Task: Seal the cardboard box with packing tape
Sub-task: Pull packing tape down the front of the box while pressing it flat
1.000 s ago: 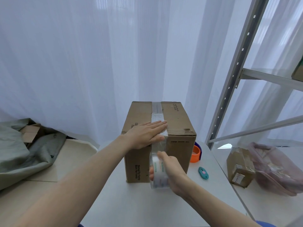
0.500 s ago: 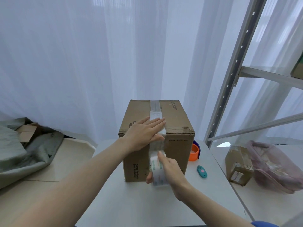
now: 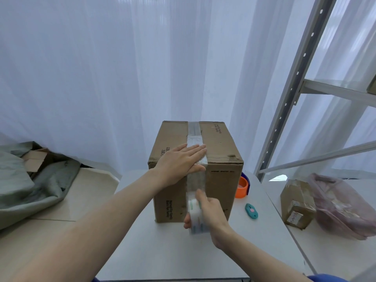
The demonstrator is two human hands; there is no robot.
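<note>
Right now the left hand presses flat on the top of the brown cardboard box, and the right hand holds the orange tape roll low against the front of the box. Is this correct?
Not quite. In the head view the right hand holds a clear packing tape roll; the orange tape roll sits untouched on the table, right of the brown cardboard box. The left hand does press flat on the box top.

The left hand (image 3: 179, 163) lies flat, palm down, fingers straight and together pointing toward 2 o'clock, forearm stretched from 7 o'clock. The right hand (image 3: 207, 212) is curled in a grip, thumb raised toward 12, forearm coming from 4 o'clock.
</note>
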